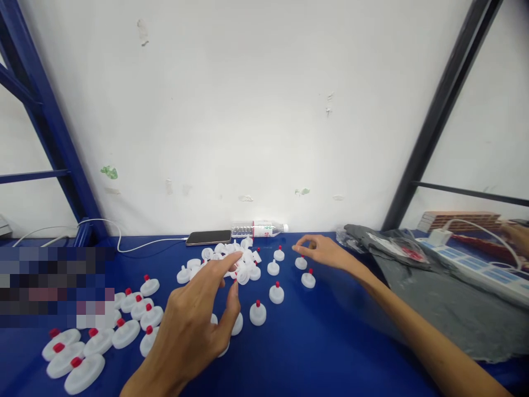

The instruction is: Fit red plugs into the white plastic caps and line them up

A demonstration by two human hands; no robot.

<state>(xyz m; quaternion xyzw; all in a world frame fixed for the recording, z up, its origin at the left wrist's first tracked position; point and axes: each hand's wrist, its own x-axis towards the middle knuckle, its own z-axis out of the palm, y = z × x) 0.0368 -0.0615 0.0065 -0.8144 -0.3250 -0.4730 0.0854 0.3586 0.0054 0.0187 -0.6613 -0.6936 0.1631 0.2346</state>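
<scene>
Hovering at the near edge of a jumbled pile of white caps, the left hand has its thumb and forefinger parted, with nothing plainly gripped between them. The right hand bends in a pinch just above a red-tipped cap; whether its fingertips hold anything, I cannot tell. The step in hand looks like handling the small caps one by one, and the next move seems to call for a light pinch from above that leaves the neighbours upright. Between and in front of the hands, several caps stand apart on the blue bench, most with a red tip; one bare cap shows a plain white stem. Left of the left hand, a close-set group of red-tipped caps stands upright, partly hidden by the wrist. Behind the pile, a clear bottle lies on its side along the wall, its white lid on; no liquid can be made out inside. Beside it lies a phone with a cable. Farther right spreads a grey bag, its contents hidden, and a blurred co-worker's hand shows at the edge.
</scene>
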